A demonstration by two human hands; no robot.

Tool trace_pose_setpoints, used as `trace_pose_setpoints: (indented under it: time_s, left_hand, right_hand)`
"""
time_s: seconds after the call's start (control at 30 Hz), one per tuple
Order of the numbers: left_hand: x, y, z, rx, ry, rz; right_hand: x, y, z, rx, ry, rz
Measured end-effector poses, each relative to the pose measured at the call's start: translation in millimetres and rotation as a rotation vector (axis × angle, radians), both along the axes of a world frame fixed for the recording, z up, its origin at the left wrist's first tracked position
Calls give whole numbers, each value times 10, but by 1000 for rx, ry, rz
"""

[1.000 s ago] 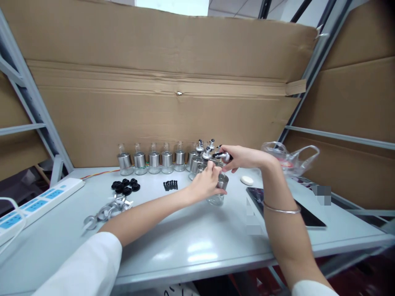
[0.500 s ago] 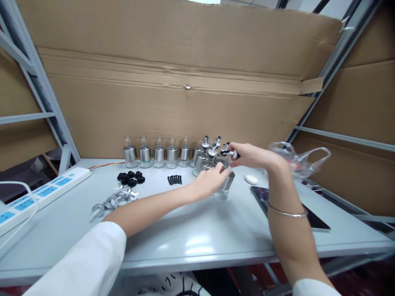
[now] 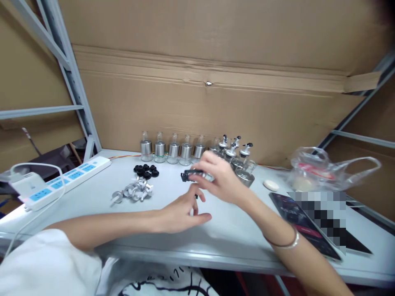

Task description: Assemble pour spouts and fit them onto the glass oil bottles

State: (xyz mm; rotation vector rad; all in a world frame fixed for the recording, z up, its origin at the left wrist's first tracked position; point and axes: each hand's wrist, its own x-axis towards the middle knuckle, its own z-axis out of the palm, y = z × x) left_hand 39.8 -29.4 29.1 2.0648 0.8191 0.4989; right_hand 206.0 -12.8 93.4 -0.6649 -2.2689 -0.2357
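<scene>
White power strip (image 3: 69, 179) left | right hand (image 3: 219, 176) partly hides bottles (image 3: 186, 153) | tablet (image 3: 304, 225) right

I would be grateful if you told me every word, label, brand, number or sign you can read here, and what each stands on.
No text can be read with certainty.
White cloth: black marks, some like characters, too blurred and cut off to quote.
Tablet: dark screen with a pinkish band, too blurred to read.
Plastic bag: a red patch, no lettering legible.
Power strip: no legible lettering.
</scene>
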Motion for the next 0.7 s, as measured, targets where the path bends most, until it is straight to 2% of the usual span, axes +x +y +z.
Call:
trace_pose_setpoints:
  time_s: [0.03, 0.13, 0.23, 0.4, 0.53, 0.7]
  left_hand:
    - [-83, -10, -51, -43, -43, 57]
    - [-256, 21, -192, -115, -256, 166]
    - [-334, 87, -283, -153, -403, 214]
    - [-315, 136, -356, -212, -512, 177]
    - [-302, 117, -389, -319, -495, 69]
    - [-341, 125, -389, -451, -531, -68]
  right_hand:
    - [-108, 0, -116, -71, -12, 54]
    - [-334, 6, -424, -222, 124, 41]
    - [-451, 3, -597, -291, 228, 12]
    - [-450, -18, -648, -155, 152, 19]
    - [-352, -2, -667, -33, 26, 11]
    - [-253, 66, -706, 120, -18, 22]
